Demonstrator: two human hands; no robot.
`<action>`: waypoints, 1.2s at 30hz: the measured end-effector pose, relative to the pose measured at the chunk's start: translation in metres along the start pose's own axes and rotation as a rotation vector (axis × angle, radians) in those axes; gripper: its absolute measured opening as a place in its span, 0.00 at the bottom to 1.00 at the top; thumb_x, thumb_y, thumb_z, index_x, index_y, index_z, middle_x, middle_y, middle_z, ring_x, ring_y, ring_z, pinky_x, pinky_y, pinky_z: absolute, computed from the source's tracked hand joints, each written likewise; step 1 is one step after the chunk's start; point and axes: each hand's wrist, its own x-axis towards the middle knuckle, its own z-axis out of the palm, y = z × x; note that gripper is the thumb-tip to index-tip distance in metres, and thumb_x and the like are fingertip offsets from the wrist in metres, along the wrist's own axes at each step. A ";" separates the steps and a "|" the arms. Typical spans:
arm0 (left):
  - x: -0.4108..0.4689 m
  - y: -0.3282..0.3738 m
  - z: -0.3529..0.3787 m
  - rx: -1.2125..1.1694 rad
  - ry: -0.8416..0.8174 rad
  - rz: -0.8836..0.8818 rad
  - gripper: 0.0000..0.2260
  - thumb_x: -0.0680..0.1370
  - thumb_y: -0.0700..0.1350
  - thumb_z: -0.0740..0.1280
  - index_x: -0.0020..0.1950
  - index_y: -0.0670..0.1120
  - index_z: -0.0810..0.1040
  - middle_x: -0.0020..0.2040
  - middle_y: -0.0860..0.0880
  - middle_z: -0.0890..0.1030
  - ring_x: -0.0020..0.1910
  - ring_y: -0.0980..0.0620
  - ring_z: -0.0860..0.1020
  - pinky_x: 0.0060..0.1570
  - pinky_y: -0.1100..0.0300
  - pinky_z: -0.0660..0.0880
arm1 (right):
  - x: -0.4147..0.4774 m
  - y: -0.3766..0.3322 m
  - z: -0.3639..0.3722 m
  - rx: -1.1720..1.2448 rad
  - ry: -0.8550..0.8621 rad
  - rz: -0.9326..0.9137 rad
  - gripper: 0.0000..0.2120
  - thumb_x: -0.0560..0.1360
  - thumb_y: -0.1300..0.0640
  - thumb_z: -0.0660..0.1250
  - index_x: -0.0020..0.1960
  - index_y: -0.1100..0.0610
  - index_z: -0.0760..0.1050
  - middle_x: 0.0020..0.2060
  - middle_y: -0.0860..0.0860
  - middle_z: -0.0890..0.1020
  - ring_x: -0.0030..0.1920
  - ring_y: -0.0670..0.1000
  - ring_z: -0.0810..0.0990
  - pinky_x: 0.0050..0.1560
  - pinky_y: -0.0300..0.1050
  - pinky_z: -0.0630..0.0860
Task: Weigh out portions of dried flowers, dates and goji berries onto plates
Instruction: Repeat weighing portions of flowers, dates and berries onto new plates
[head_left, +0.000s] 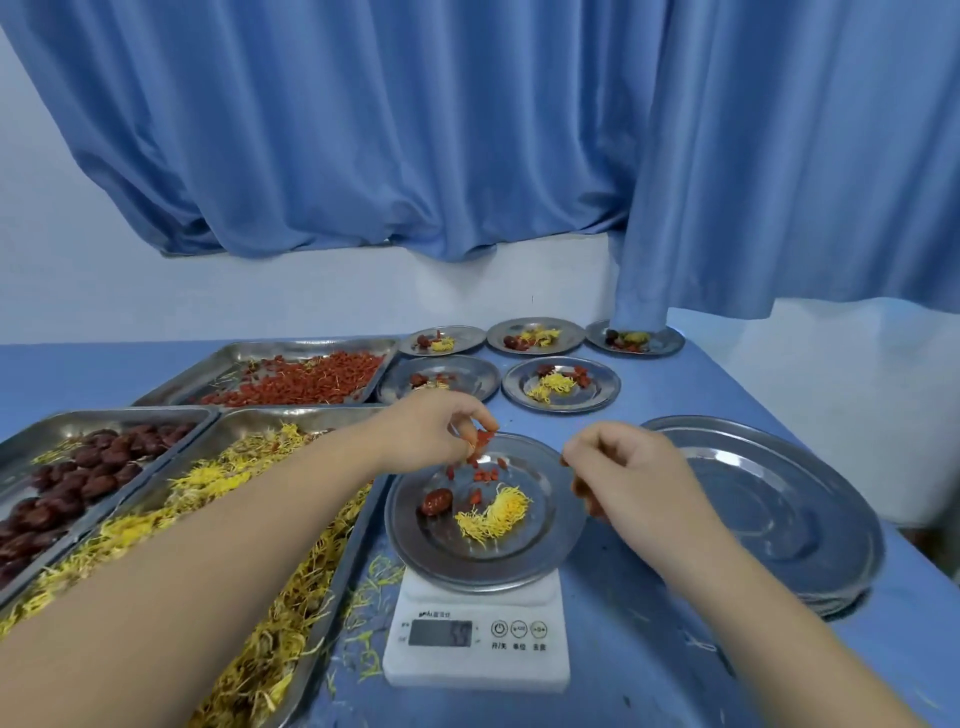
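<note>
On the front panel of the kitchen scale (475, 639), nearer the camera than the right hand (623, 467), three round buttons (518, 629) carry the captions 开/关, 单位 and 去皮 beneath them. The grey display (440, 633) left of the buttons shows digits too blurred to read. The small brand line above it is also illegible.

plate (540, 551): round steel, on scale (475, 631), centre frame
contents: one date (435, 502), yellow flower clump (493, 514), loose goji berries (480, 475)
filled plates (608, 388): five, upper centre
supply trays (234, 364): three, left, bulk stock
empty plate stack (779, 519): right
</note>
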 end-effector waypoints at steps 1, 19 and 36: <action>0.000 -0.001 0.000 0.010 0.010 -0.005 0.15 0.75 0.39 0.69 0.57 0.57 0.79 0.44 0.58 0.83 0.46 0.59 0.81 0.47 0.61 0.77 | -0.008 0.005 0.002 -0.020 0.015 -0.027 0.09 0.74 0.52 0.64 0.36 0.52 0.75 0.31 0.53 0.78 0.28 0.44 0.73 0.33 0.42 0.73; -0.022 0.003 0.022 -0.153 0.232 -0.104 0.11 0.80 0.58 0.61 0.50 0.56 0.81 0.48 0.58 0.82 0.47 0.59 0.80 0.46 0.60 0.74 | -0.047 0.031 0.012 -0.361 0.004 -0.405 0.08 0.76 0.51 0.60 0.41 0.51 0.74 0.30 0.46 0.76 0.34 0.47 0.74 0.36 0.48 0.73; -0.039 0.004 0.028 -0.794 0.229 -0.179 0.11 0.83 0.47 0.60 0.59 0.51 0.80 0.56 0.53 0.84 0.52 0.51 0.84 0.52 0.53 0.77 | -0.039 0.039 0.003 -0.342 0.055 -0.354 0.07 0.76 0.53 0.62 0.40 0.51 0.75 0.28 0.47 0.76 0.32 0.46 0.74 0.36 0.49 0.74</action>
